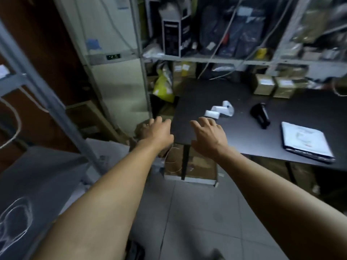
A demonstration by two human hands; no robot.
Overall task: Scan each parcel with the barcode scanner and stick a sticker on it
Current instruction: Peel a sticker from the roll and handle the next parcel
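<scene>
Both hands, left [156, 131] and right [207, 136], fingers spread; sticker strip [219, 110] just beyond right fingertips.

Bare forearms, ring on left hand [156, 133]

Black table [234, 132] and scanner [260, 115], white sticker strip [219, 110], white parcel [306, 141], yellow bag [163, 85].

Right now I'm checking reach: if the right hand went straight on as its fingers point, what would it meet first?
Probably the sticker roll on the black table, just beyond the right hand; depth is unclear.
</scene>
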